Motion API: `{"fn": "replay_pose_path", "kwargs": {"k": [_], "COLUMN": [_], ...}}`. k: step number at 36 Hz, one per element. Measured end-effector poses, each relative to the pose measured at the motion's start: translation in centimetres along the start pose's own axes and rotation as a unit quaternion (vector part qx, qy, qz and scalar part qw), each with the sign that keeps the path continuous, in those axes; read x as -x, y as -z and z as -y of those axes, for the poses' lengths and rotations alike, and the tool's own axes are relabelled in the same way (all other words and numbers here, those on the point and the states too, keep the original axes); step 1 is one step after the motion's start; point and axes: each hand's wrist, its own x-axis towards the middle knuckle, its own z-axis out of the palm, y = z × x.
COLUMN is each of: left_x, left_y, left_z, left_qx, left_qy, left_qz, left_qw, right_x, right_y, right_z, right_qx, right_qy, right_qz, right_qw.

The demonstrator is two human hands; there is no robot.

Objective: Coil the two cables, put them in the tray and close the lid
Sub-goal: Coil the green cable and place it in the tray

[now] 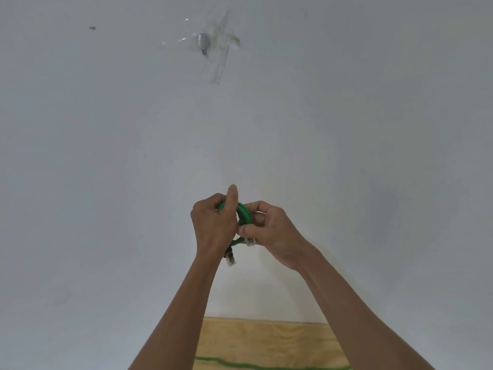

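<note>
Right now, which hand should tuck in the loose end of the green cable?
The right hand, probably. Its fingers already pinch the clear plug at the loose end, while the left hand is wrapped around the green cable coil, holding the loops together.

Green cable (244, 213) mostly covered by left hand (213, 225) and right hand (269, 231); number of loops indeterminate. Second green cable (240, 363) cut off by bottom edge and both forearms. Wooden table (266, 340) likewise only partly in view. Small grey wall fitting (203, 41) under tape, blurred, unidentifiable.
</note>
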Motion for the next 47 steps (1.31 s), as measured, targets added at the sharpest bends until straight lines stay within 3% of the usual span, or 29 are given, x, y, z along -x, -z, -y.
{"fn": "replay_pose_path", "kwargs": {"k": [4,9,16,21,28,35,41,47], "left_x": [0.3,0.2,1.0,1.6,2.2,4.8,7.4,9.4], "left_y": [0.0,0.0,0.4,0.5,1.7,3.4,4.5,6.8], "left_z": [0.1,0.3,1.5,2.2,3.4,4.9,7.2,10.0], "left_qx": [-0.015,-0.032,-0.075,-0.060,-0.085,-0.065,0.013,0.046], "left_qy": [0.019,0.049,0.097,0.127,0.128,0.153,0.268,0.360], "left_qz": [0.004,0.010,-0.004,-0.017,0.008,0.027,-0.013,-0.018], "left_qw": [1.000,0.998,0.992,0.990,0.988,0.986,0.963,0.932], "right_x": [0.2,1.1,1.7,2.7,3.7,5.5,7.7,9.5], "right_y": [-0.2,-1.6,-2.4,-4.4,-5.4,-6.8,-10.3,-13.2], "right_z": [0.1,-0.4,-1.0,-3.6,-5.7,-8.5,-11.0,-13.9], "right_qx": [0.137,0.196,0.258,0.329,0.314,0.174,0.076,0.097], "right_qy": [0.025,0.059,0.048,0.137,0.223,0.129,0.100,0.075], "right_qz": [-0.049,-0.130,-0.105,-0.121,-0.185,-0.247,-0.311,-0.338], "right_qw": [0.989,0.970,0.959,0.927,0.904,0.944,0.942,0.933]}}
